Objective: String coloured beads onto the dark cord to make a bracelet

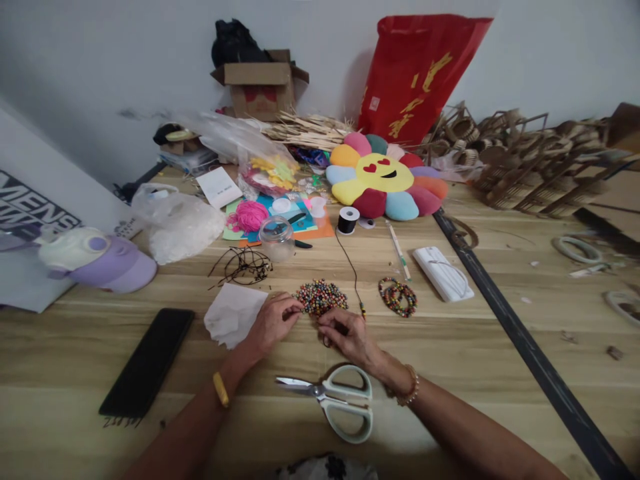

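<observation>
A heap of small multicoloured beads lies on the wooden table. My left hand is at the heap's left edge, thumb and forefinger closed in a pinch; whatever is between them is too small to make out. My right hand sits at the near right edge, its fingers pinched on what looks like the end of a thin black cord. This cord runs from a black spool and carries a few beads beside my right hand. Open-bladed scissors with pale handles lie below my hands.
Finished-looking bead strings lie right of the heap, near a white power strip. Left are crumpled white paper, black cord pieces and a black phone-like slab. A clear jar and flower cushion stand behind.
</observation>
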The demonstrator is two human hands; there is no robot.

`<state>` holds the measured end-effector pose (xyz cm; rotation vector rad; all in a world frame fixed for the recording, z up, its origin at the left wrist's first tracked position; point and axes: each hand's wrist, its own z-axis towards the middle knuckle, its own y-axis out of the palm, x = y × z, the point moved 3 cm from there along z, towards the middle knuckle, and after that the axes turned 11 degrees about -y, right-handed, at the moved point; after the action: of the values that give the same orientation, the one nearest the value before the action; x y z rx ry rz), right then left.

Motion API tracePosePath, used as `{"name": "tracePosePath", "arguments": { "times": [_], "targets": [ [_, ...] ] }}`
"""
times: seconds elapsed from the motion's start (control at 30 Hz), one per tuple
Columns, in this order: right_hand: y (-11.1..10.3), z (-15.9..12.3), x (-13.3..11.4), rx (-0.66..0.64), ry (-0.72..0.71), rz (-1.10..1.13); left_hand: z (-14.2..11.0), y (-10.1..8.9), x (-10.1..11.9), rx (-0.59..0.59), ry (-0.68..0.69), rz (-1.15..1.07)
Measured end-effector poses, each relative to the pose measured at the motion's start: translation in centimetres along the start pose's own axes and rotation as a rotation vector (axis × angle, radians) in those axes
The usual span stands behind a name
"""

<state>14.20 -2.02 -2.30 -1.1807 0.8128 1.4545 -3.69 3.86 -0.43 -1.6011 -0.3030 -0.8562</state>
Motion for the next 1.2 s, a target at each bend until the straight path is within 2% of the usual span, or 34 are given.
{"name": "tracePosePath", "arguments": {
  "times": [0.2, 0.57, 0.83, 1.0, 1.1, 1.2],
  "targets": [
    [-0.07, 0.42, 0.19, 0.127, 0.200, 0.276, -0.05, -0.03, -0.06, -0.008, 0.035, 0.007],
    [-0.66, 0.78, 0.12, 0.167, 0.236, 0.288, -0.36, -0.02, 0.41, -0.008, 0.113, 0.062],
    [-0.53, 0.63, 0.08, 0.118, 0.172, 0.220, -0.28, -0.27, 0.68, -0.003, 0.117, 0.026],
    [-0.51, 0.52, 0.06, 0.079, 0.121, 0.122, -0.34, -0.42, 0.80, 0.022, 0.050, -0.110],
    [-0.53, 0.45, -0.15, 0.049, 0.070, 0.030, -0.42, -0.37, 0.59, -0.028, -0.053, -0.259],
    [-0.65, 0.47, -0.71, 0.021, -0.026, -0.109, -0.45, -0.11, 0.32, -0.131, -0.146, -0.419]
  ]
}}
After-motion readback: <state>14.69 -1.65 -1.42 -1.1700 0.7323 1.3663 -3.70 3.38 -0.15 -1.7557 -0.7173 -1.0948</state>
